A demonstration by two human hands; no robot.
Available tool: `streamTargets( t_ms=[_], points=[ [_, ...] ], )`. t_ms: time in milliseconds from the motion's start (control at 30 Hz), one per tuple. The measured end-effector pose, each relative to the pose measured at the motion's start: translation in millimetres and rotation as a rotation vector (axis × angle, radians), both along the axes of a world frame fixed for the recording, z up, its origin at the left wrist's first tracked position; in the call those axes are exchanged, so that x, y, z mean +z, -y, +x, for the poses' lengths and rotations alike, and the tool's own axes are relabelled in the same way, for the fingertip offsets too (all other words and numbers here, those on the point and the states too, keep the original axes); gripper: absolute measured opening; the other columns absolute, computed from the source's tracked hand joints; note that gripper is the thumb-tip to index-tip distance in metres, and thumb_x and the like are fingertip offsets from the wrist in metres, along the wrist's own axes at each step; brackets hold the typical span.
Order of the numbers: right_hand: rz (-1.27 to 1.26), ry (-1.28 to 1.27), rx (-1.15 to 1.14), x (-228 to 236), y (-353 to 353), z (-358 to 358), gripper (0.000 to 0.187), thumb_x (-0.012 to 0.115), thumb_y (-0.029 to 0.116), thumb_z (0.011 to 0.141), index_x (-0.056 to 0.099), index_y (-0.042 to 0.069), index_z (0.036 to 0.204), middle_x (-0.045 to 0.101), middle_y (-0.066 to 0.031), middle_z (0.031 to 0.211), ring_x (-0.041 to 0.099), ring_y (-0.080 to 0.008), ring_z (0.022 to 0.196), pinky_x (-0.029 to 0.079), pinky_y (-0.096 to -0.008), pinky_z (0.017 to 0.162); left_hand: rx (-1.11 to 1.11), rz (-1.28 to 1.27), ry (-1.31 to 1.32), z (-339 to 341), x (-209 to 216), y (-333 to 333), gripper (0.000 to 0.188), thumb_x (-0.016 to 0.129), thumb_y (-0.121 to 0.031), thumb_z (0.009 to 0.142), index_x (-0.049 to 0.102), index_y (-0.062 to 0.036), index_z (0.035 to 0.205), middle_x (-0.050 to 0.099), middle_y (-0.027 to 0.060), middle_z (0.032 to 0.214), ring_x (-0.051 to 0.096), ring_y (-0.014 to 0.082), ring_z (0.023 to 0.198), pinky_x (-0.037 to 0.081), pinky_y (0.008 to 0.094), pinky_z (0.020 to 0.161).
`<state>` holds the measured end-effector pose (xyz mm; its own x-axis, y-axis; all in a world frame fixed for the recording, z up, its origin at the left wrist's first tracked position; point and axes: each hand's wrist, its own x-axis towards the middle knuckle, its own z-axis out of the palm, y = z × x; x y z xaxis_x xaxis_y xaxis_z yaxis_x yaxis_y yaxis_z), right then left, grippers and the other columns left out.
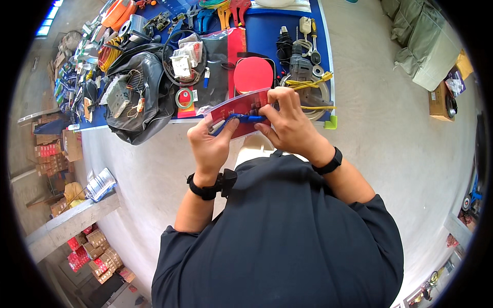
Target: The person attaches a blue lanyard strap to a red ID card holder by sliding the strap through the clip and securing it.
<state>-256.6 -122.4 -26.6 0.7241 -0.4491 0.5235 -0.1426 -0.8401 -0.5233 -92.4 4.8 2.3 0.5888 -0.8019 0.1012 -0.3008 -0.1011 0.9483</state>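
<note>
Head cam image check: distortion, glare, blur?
Head view: strong fisheye, black corners, blue table edges bowed; head view: bright window upper left, sheen on the red packet; head view: left hand and right hand reasonably sharp.

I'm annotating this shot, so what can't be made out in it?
In the head view:
Red packet: its far side, turned away.
Left hand: some fingers, behind the packet.
Pale shape: mostly covered by the dark shirt.
White thing, top: cut by the picture's edge.
Clutter, upper left: too small to tell apart.
</note>
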Motion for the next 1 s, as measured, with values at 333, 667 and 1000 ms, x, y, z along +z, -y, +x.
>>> streamTargets(
  t_ms=[333, 667, 1000],
  points=[
    [0.116, 0.166, 0.008, -20, -7, 6, 0.030, 0.075, -0.001, 0.077, 0.062, 0.001, 0.104, 0.054, -0.0130, 0.110, 0.062, -0.0314, 0.100, 0.053, -0.0395, 0.084, 0.050, -0.026, -0.142, -2, 8, 5, 0.017, 0.075, 0.005, 0.086, 0.074, 0.0058, 0.103, 0.075, 0.0071, 0.092, 0.068, 0.0112, 0.081, 0.054, 0.0249, 0.074],
    [-0.049, 0.264, 0.034, -4, 5, 44, 0.033, 0.079, 0.004, 0.078, 0.069, 0.002, 0.109, 0.060, -0.0102, 0.101, 0.063, -0.0305, 0.091, 0.054, -0.0406, 0.079, 0.048, -0.032, -0.204, 41, 15, 3, 0.016, 0.075, 0.003, 0.087, 0.074, 0.0058, 0.102, 0.075, 0.0080, 0.089, 0.068, 0.0114, 0.076, 0.054, 0.0245, 0.071],
    [0.018, 0.256, -0.137, 33, -16, 149, 0.020, 0.077, 0.008, 0.085, 0.069, 0.000, 0.102, 0.067, -0.0098, 0.086, 0.062, -0.0289, 0.073, 0.050, -0.0385, 0.069, -0.065, -0.118, -0.202, 144, 21, -5, 0.018, 0.075, 0.002, 0.088, 0.074, 0.0054, 0.106, 0.074, 0.0060, 0.091, 0.067, 0.0100, 0.078, 0.055, 0.0240, 0.072]
  ],
)
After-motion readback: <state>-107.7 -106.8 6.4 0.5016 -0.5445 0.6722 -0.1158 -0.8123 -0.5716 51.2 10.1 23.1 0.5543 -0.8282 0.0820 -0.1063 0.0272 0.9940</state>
